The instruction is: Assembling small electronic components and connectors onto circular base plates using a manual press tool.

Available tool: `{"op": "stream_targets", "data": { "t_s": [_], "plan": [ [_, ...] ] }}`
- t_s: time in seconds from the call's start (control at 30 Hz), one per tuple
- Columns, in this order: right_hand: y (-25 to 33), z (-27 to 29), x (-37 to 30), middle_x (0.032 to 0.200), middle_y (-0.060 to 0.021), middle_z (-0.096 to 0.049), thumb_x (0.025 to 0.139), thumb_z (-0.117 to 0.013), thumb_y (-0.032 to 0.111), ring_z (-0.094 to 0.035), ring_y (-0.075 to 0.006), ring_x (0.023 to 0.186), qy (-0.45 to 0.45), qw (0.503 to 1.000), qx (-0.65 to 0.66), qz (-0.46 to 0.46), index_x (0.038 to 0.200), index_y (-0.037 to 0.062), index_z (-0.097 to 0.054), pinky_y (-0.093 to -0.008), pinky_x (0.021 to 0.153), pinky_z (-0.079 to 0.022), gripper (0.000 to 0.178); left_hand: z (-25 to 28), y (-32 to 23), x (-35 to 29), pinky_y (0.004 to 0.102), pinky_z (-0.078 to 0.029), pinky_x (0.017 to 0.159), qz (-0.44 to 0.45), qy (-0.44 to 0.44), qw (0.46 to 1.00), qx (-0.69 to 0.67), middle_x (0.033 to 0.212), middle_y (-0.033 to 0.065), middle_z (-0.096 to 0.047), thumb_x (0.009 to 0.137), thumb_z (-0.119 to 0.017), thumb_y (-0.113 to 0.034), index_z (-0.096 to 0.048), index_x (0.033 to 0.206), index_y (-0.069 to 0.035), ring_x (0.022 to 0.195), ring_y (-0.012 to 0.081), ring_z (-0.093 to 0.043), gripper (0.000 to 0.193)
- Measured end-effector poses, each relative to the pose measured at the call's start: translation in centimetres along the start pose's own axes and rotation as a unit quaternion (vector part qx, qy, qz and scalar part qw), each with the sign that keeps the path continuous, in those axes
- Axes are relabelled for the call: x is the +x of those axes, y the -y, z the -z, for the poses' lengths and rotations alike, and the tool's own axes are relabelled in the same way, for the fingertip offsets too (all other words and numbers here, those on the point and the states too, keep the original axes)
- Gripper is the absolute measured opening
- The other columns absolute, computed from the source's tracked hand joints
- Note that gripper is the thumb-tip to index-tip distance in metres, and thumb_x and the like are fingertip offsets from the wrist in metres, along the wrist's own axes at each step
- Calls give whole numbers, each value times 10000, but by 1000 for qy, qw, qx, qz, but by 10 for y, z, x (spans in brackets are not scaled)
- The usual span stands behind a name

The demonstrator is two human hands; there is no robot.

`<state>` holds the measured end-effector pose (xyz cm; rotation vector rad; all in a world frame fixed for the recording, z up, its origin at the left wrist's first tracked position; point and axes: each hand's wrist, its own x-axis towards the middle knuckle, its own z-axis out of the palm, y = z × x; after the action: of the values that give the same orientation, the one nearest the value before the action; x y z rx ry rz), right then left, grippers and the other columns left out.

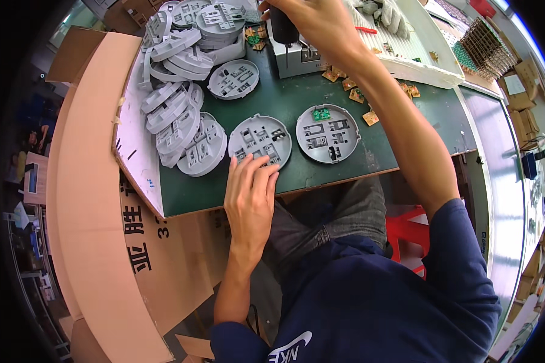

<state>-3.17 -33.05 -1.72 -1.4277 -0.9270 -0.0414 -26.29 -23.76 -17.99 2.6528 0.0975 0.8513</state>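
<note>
Right hand (321, 24): fingers clamped on a black screwdriver (284, 27). Left hand (249, 202): fingers slightly apart, partly covering a grey disc (257, 140). A disc pile (177, 124) crowds the worktop (193, 192).

Dark green counter (278, 97), tall cardboard box (94, 181) alongside its left edge, red plastic seat (399, 235) near its front; dimmer far left, with small pale desk (41, 189) and cluttered shelves (44, 281); brighter far right, with brown cartons (529, 88) and blue-white strip of light (531, 36)

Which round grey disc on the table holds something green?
The rightmost disc, right of the left hand: a small green board sits near its far edge; the others show no green.
</note>
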Motion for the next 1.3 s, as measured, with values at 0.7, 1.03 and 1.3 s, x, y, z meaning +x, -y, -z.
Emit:
{"op": "stream_targets", "data": {
  "t_s": [0.7,1.03,1.3],
  "plan": [
    [-10,100,-193,1032,-213,-699,994,-659,89,-693,-253,961,-151,892,-420,-76,1247,-57,-596,-360,798,-516,298,-12,-10,13,542,-347,1133,95,35,995,2,1491,296,-418,787,-888,-374,-459,1382,-8,1373,463,-407,820],
    [-19,499,-386,1230,-172,-681,1041,-513,285,-658,-247,1100,-531,717,-346,-289,1407,7,-585,-373,901,-535,466,-17,-3,50,545,-284,1187,-36,158,979,-120,1591,261,-319,776,-825,-170,-379,1499,-58,1445,436,-344,857],
    [-21,366,-303,1228,-146,-720,1067,-567,354,-698,-249,1088,-297,697,-611,-231,1407,131,-620,-373,867,-549,410,-26,-10,42,565,-294,1169,37,105,993,-30,1586,260,-324,780,-866,-440,-327,1570,-34,1443,427,-346,1040]
  ]
}}
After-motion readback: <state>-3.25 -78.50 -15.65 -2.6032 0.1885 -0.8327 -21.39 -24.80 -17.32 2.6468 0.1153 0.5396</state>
